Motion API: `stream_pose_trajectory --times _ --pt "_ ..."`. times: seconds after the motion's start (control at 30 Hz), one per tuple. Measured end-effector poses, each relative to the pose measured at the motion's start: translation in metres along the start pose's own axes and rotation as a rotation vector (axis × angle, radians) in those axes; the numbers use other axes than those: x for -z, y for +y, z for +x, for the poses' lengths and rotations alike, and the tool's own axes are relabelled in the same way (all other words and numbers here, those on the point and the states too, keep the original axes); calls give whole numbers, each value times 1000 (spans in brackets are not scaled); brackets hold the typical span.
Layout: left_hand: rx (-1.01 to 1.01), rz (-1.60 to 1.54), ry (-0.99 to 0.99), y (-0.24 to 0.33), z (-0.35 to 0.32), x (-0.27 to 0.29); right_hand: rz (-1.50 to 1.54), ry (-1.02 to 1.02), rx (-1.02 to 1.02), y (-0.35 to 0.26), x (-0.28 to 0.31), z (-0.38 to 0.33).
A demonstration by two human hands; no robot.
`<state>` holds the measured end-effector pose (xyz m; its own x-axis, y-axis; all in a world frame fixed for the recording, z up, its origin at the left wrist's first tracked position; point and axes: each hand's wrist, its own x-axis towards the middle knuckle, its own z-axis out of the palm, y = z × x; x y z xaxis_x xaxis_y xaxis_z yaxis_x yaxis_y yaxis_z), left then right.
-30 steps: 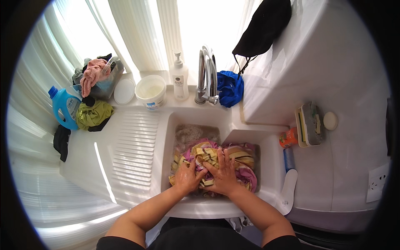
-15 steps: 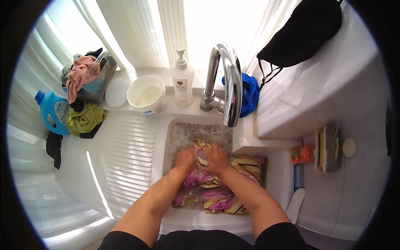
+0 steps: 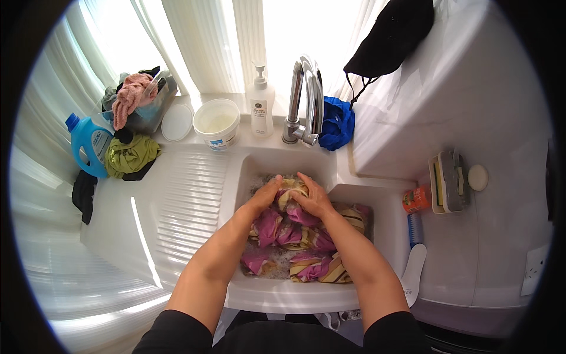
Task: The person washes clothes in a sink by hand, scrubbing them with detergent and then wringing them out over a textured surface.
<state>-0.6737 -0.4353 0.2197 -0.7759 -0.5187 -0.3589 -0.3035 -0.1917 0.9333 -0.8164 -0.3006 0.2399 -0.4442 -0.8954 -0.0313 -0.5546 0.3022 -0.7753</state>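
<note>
A wet cloth (image 3: 268, 225), pink with yellow and brown stripes, lies bunched in the soapy water of a white sink (image 3: 348, 162). My left hand (image 3: 265, 194) and my right hand (image 3: 315, 200) are closed around the two sides of one gathered part of it, near the sink's far end. The rest of the cloth spreads in wet folds under my wrists and toward the near wall. A chrome faucet (image 3: 319, 97) curves up beyond my hands.
Left of the sink is a ribbed washboard slope (image 3: 191, 203). Behind stand a white tub (image 3: 217, 144), a pump bottle (image 3: 259, 106) and a blue cloth (image 3: 338, 124). A blue jug (image 3: 93, 144) and a green cloth (image 3: 131, 154) lie far left; a brush (image 3: 415, 229) sits right.
My hands have moved farther apart around the bunched cloth, and more of its folds show above the water. The whole view has shifted slightly, with the near sink rim more visible.
</note>
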Motion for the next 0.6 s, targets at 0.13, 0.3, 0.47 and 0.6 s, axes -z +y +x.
stream_pose_trajectory --times 0.13,0.3,0.47,0.6 --pt "-175 311 -22 35 -57 -11 -78 -9 281 -29 20 -57" --pt "-273 431 96 20 -137 -29 -454 -53 352 -62 27 -130" --pt "-436 980 496 -26 -158 -58 -494 -122 274 -43 -12 -142" --pt "-320 1057 595 -55 -119 -58 -549 24 298 -23 -45 -119"
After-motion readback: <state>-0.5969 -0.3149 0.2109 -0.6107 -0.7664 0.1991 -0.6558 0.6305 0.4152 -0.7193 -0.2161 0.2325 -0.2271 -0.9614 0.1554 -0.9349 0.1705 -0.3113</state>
